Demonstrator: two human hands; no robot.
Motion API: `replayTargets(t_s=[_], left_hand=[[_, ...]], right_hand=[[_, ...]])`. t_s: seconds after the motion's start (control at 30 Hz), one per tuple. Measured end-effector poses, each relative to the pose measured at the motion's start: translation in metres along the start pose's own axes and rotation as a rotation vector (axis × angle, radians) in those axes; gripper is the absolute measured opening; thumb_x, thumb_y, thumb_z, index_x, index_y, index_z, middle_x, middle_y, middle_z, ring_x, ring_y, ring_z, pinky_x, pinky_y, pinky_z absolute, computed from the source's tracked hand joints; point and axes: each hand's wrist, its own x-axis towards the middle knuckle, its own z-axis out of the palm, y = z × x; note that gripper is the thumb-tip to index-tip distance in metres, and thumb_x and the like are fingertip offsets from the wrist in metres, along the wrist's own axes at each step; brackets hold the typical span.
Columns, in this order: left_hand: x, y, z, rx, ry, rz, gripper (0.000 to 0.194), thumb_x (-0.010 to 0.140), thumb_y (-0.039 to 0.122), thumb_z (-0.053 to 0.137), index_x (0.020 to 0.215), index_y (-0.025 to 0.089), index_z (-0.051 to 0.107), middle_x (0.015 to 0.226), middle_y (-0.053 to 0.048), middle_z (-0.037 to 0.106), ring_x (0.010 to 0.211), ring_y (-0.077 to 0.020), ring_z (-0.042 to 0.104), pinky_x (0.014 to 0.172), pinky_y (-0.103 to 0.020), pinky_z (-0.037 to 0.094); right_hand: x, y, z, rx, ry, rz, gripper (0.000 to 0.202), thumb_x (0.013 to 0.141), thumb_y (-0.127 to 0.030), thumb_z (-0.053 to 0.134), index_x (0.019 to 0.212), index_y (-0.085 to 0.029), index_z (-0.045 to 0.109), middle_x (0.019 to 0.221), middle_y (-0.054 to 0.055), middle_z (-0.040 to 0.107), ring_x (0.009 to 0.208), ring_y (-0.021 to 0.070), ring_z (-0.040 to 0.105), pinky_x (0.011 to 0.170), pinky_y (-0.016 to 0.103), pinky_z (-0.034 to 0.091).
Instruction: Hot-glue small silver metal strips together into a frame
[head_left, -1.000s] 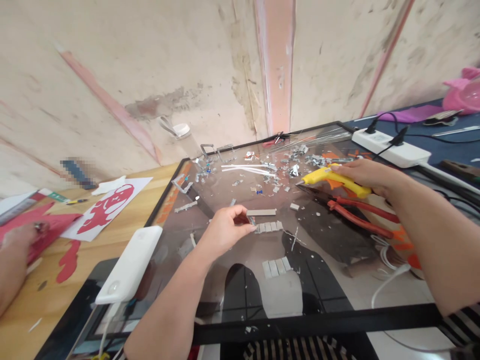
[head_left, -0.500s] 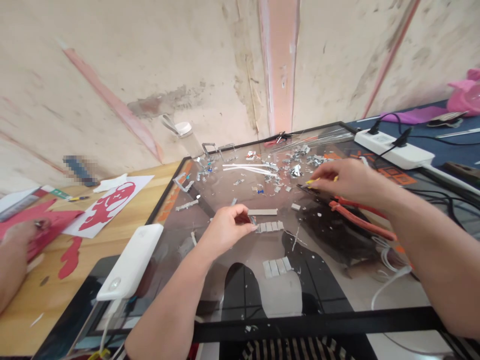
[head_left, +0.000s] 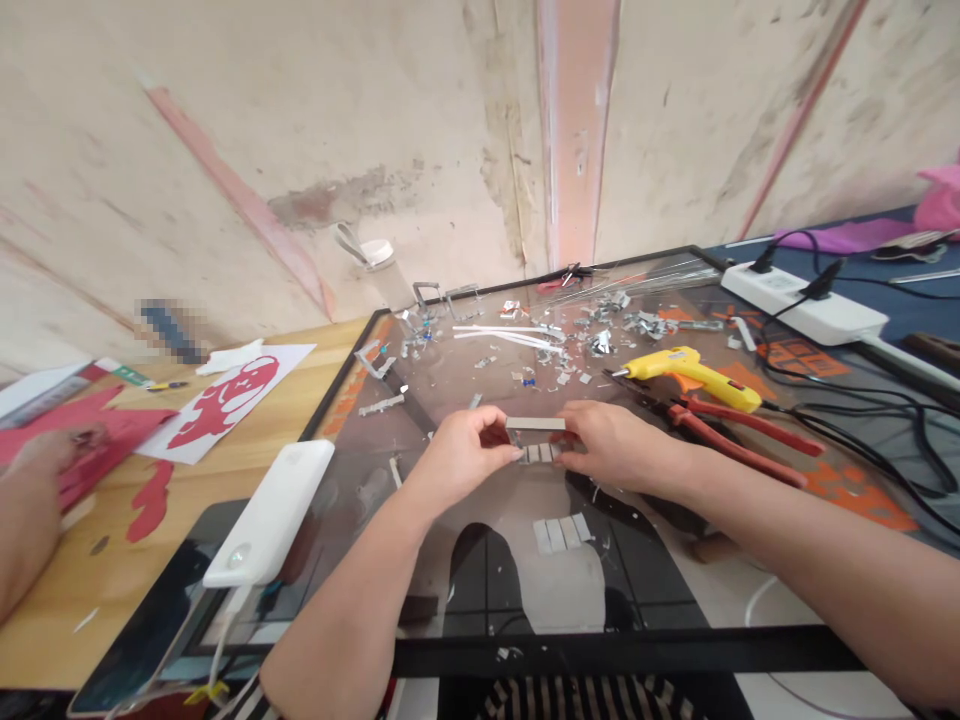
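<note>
My left hand (head_left: 469, 445) and my right hand (head_left: 604, 443) face each other over the glass table top. Each has thumb and fingers closed at one end of a small grey segmented strip (head_left: 541, 453). A plain grey strip (head_left: 535, 424) runs just behind it, between my fingertips; whether the two are joined I cannot tell. A second segmented grey piece (head_left: 562, 533) lies nearer to me. To the right of my right hand lie a yellow hot glue gun (head_left: 694, 375) and red-handled pliers (head_left: 739, 435).
Silvery scraps (head_left: 600, 342) and white sticks (head_left: 510, 335) lie farther back. A white power bank (head_left: 270, 515) is at the left, a power strip (head_left: 806, 303) at the right with black cables. Another person's hand (head_left: 64, 455) rests on red paper (head_left: 124, 435).
The hot glue gun has left my right hand and lies on the table. My right hand has come left and taken the strip's other end. My left hand has stayed in place.
</note>
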Motion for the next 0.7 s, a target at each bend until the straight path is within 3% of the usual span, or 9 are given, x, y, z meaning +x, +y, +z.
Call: replayTargets(t_s=[0.7], left_hand=[[0.0013, -0.0045, 0.0012, -0.009, 0.0, -0.016, 0.011, 0.07, 0.025, 0.064, 0.074, 0.017, 0.057, 0.072, -0.001, 0.065, 0.069, -0.0153, 0.061, 0.064, -0.026, 0.045]], right_hand=[[0.0005, -0.0049, 0.0077, 0.058, 0.025, 0.089, 0.009, 0.071, -0.025, 0.058, 0.076, -0.019, 0.064, 0.077, 0.002, 0.062, 0.066, 0.015, 0.057, 0.058, 0.023, 0.036]])
